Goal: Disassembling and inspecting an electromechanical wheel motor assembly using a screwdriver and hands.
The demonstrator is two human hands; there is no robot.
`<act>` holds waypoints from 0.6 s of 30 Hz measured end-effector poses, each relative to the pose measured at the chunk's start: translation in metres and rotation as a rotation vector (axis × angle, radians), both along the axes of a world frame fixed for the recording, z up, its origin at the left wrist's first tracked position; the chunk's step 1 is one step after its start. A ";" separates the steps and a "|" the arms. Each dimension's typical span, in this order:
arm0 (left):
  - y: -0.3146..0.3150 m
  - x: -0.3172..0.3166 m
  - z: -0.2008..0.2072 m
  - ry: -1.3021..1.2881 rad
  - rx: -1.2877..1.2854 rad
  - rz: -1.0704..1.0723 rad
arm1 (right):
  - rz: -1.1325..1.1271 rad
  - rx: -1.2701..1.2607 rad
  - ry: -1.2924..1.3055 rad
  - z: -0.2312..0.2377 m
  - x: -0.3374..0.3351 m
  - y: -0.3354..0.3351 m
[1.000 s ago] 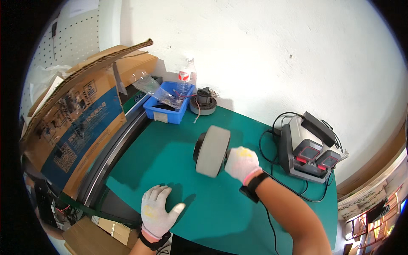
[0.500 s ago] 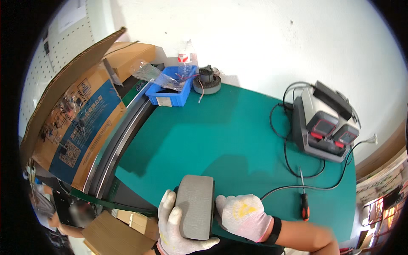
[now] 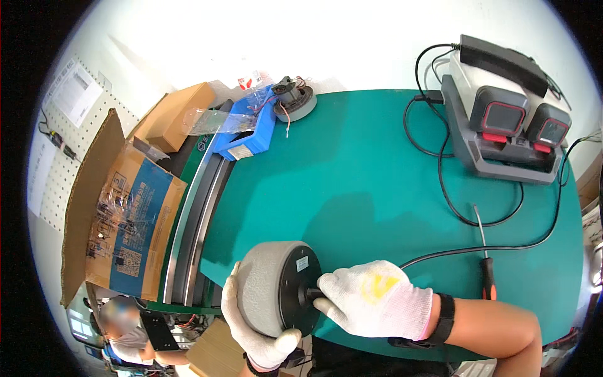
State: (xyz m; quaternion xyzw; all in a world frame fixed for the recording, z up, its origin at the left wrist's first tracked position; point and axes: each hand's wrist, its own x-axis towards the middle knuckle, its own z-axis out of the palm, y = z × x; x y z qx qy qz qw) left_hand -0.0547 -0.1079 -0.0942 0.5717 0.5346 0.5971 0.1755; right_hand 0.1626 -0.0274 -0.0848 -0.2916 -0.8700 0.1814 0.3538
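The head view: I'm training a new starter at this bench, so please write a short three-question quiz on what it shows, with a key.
1. True or false: the left hand cups the grey wheel while the right hand grips the black stub at its hub.

2. Which of these lies on the green table, to the right of the right hand?
A) a cardboard box
B) a screwdriver
C) a clear plastic bag

3. What colour is the bin beside the round motor part?

Key: 1. True. 2. B. 3. Blue.
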 end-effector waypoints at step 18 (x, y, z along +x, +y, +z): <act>0.006 -0.002 0.005 0.027 -0.062 0.057 | -0.019 -0.305 -0.080 0.001 0.012 0.006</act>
